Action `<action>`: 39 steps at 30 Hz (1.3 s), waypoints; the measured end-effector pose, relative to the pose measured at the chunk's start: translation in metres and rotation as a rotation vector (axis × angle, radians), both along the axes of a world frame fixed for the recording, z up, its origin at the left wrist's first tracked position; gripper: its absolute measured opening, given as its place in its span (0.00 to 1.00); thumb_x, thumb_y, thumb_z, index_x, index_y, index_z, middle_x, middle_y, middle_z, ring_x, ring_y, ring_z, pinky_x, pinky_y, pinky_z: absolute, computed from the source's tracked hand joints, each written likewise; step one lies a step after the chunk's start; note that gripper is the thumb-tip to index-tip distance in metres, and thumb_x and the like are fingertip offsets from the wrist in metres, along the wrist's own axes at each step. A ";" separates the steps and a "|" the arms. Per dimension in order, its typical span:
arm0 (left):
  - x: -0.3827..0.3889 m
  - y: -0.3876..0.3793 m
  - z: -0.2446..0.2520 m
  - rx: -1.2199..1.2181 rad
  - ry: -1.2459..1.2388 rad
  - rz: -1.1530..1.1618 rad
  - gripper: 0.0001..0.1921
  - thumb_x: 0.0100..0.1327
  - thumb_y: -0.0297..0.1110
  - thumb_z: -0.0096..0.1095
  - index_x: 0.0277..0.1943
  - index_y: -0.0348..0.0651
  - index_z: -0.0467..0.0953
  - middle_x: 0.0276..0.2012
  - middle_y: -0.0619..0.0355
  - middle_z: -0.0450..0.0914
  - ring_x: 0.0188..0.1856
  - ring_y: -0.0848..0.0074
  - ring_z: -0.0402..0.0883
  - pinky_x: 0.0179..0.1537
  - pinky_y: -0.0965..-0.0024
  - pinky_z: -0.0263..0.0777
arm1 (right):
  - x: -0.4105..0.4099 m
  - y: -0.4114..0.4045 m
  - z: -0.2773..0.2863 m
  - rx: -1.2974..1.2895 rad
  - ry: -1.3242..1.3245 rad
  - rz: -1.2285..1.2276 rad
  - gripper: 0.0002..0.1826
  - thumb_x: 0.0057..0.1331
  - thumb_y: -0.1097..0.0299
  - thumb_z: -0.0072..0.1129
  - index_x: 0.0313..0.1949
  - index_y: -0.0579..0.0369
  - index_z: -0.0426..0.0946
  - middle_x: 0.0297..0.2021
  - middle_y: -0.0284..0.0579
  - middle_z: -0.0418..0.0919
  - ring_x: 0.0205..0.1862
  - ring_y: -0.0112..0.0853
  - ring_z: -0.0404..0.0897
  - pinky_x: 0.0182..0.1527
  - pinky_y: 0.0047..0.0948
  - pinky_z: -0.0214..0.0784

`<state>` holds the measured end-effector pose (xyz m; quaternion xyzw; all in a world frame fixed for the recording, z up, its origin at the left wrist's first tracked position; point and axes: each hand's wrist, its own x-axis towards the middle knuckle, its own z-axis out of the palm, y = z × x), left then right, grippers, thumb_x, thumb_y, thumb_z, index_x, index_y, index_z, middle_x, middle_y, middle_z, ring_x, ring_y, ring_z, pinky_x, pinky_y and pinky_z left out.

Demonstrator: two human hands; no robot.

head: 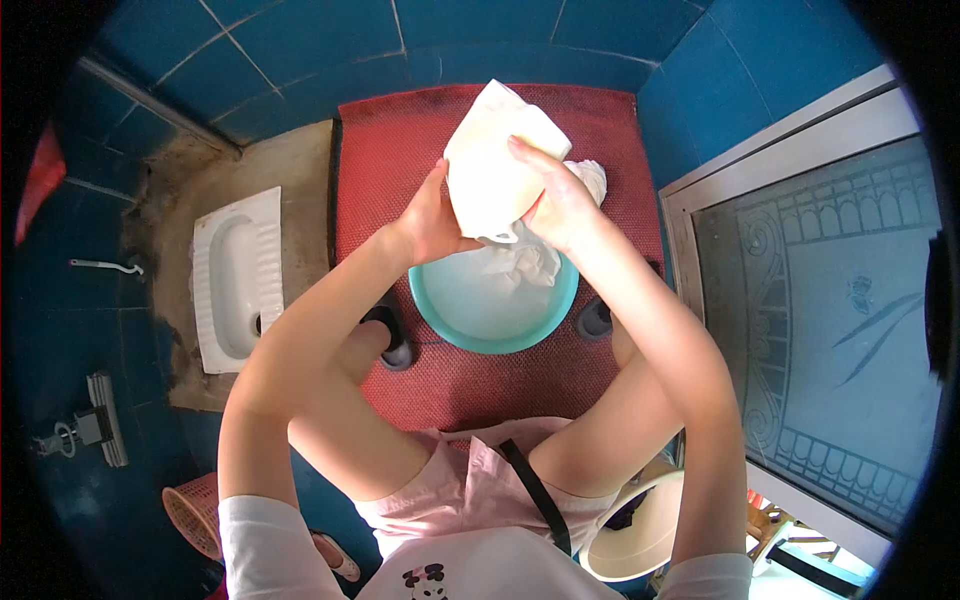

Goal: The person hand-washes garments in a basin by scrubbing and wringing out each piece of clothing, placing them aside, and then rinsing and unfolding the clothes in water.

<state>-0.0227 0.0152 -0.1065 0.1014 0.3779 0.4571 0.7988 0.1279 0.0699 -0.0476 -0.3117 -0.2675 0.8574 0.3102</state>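
Note:
Both hands hold a white plastic container point(502, 165) tilted over the basin, its narrower end with a small loop pointing towards me. Glare washes out its surface. My left hand point(436, 221) supports its left side, while my right hand point(561, 196) grips the right side with the thumb on top. Below is a round turquoise basin point(491, 346) of cloudy water, with a pale wet cloth point(532, 262) partly above the surface. Another crumpled white cloth point(591, 178) shows behind my right hand; what it rests on is partly hidden.
A red textured mat point(480, 390) lies under the basin, between my slippered feet. Left is a white squat toilet point(238, 281) in a concrete step. A frosted-glass door point(840, 285) stands right. A cream bucket point(637, 551) and a pink plastic basket point(193, 510) are near me.

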 end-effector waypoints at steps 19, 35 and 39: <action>-0.015 0.000 0.072 0.273 0.289 0.144 0.22 0.52 0.31 0.62 0.49 0.33 0.65 0.43 0.48 0.73 0.44 0.66 0.76 0.46 0.62 0.72 | 0.047 0.005 -0.012 0.719 -0.794 0.140 0.66 0.39 0.49 0.71 0.62 0.56 0.27 0.63 0.56 0.37 0.64 0.45 0.43 0.62 0.43 0.41; 0.011 -0.021 0.086 0.326 0.393 -0.130 0.21 0.55 0.35 0.59 0.50 0.36 0.66 0.43 0.54 0.74 0.44 0.74 0.74 0.48 0.70 0.68 | 0.034 -0.014 -0.024 1.308 -0.485 0.150 0.48 0.42 0.71 0.67 0.61 0.49 0.47 0.52 0.55 0.64 0.53 0.45 0.67 0.53 0.37 0.61; 0.008 -0.021 0.074 0.263 0.411 -0.160 0.23 0.59 0.46 0.52 0.49 0.36 0.66 0.43 0.52 0.73 0.46 0.72 0.74 0.50 0.68 0.67 | 0.033 -0.011 -0.038 1.553 -0.724 0.109 0.33 0.44 0.73 0.62 0.50 0.54 0.59 0.43 0.51 0.71 0.44 0.45 0.73 0.44 0.38 0.66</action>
